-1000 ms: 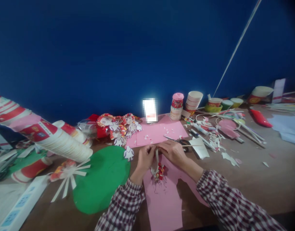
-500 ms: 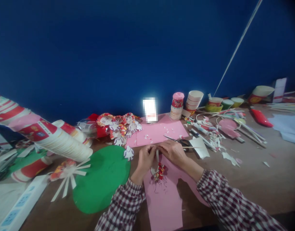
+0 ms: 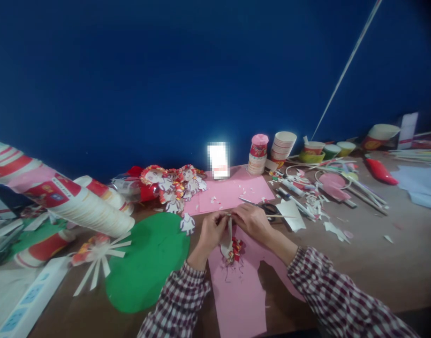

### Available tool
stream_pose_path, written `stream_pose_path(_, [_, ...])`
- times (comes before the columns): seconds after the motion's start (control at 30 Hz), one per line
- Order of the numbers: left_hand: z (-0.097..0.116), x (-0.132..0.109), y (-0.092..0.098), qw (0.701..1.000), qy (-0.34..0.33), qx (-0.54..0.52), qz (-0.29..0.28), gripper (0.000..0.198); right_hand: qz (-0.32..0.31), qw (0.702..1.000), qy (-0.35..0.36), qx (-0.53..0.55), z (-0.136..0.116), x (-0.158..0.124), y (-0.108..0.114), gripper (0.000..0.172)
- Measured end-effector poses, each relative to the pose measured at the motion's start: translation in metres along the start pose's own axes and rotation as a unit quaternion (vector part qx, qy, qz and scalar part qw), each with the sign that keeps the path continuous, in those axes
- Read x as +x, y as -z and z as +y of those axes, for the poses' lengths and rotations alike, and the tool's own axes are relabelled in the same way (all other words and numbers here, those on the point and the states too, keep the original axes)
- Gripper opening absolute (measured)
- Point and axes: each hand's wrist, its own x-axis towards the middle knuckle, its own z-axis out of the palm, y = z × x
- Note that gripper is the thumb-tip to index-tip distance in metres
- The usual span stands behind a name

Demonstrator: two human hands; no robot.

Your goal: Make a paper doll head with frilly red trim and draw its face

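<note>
Your left arm (image 3: 176,300) and right arm (image 3: 336,281) reach in from the bottom, slanting toward each other. Your left grip (image 3: 212,231) and right grip (image 3: 252,220) are very close together. Your fingers (image 3: 238,213) are bent and pinching. Your wrists (image 3: 286,246) are bare.

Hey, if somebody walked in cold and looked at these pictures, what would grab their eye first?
Probably the glowing white patch, near mid-view against the dark blue wall. Next, perhaps, the big flat green shape on the table and the long stack of paper cups slanting in from the left edge. Then the left hand and right hand, close together below centre, holding a pale strip.
</note>
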Motion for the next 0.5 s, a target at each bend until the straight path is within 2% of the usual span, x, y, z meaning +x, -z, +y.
stream_pose_path(0.5, [-0.006,0.002,0.0034,0.995,0.07,-0.072,-0.013,0.021,0.02,0.997,0.052,0.044,0.0036,0.0006,-0.0058,0.016])
